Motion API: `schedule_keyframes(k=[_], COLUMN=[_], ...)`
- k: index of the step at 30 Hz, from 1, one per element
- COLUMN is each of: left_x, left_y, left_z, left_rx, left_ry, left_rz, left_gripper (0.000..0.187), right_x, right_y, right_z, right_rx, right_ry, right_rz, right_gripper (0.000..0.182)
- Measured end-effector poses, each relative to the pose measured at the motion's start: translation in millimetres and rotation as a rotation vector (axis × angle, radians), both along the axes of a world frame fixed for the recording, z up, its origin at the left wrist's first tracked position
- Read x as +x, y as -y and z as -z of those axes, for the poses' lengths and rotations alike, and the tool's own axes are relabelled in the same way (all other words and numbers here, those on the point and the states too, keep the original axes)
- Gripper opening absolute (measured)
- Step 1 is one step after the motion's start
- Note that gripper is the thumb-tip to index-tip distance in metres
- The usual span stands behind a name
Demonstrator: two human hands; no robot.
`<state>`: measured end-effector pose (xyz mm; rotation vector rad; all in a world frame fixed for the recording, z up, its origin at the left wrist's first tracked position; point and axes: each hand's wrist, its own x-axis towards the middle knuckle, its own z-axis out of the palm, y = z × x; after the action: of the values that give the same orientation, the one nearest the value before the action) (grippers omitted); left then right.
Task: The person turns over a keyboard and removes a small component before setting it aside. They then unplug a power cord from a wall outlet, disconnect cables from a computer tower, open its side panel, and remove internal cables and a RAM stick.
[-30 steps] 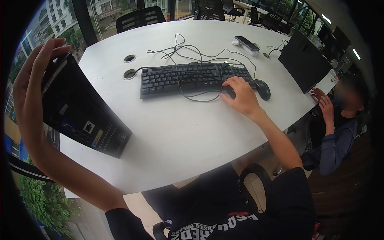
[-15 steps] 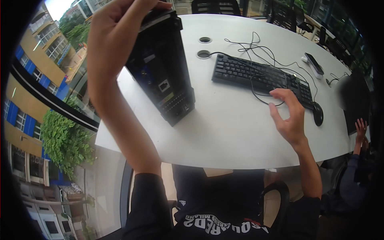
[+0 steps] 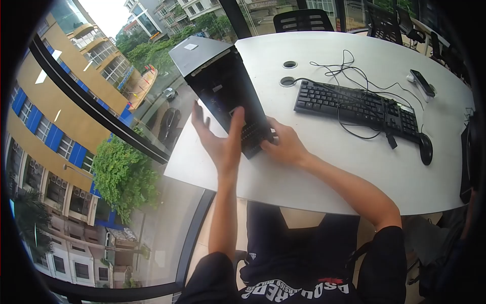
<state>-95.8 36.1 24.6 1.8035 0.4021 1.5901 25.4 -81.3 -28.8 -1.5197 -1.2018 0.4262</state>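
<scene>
At the left side of the table (image 3: 324, 147), the black computer tower (image 3: 230, 86) stands upright. The left hand (image 3: 221, 147) has left its top and is now before the ported face, its grip wide open and holding nothing; contact is unclear. The right hand (image 3: 286, 146), earlier near the keyboard (image 3: 349, 104), has moved to the tower's lower right edge, its grip partly curled, fingertips against the casing.
</scene>
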Motion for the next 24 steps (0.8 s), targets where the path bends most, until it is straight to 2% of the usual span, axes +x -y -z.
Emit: schedule_keyframes(k=[1, 2, 5, 6, 9, 15, 21, 24], left_x=[6, 11, 35, 42, 54, 53, 44, 28], left_y=[12, 25, 51, 53, 57, 58, 52, 39], left_z=[10, 14, 15, 14, 6, 1, -3, 4], left_rx=[-0.055, -0.041, 0.012, 0.005, -0.083, -0.094, -0.078, 0.046], left_ry=[0.011, -0.034, 0.03, -0.074, -0.094, -0.16, -0.182, -0.213], left_rz=[0.046, -0.013, -0.194, -0.341, -0.519, -0.575, -0.594, -0.665], left_gripper=[0.098, 0.107, 0.116, 0.125, 0.126, 0.123, 0.107, 0.101], right_x=[-5, -4, -4, -5, -6, -2, -11, -11], right_y=[4, 3, 3, 6, 8, 6, 8, 12], right_z=[-4, 2, 17, 12, 15, 21, 25, 23], right_rx=[-0.033, 0.029, 0.161, 0.174, 0.232, 0.269, 0.222, 0.189], right_ry=[0.007, 0.02, 0.038, 0.032, 0.077, 0.147, 0.201, 0.278], right_rz=[-0.008, -0.006, -0.029, -0.052, -0.043, -0.015, 0.001, -0.035], right_gripper=[0.075, 0.075, 0.077, 0.077, 0.081, 0.083, 0.091, 0.095])
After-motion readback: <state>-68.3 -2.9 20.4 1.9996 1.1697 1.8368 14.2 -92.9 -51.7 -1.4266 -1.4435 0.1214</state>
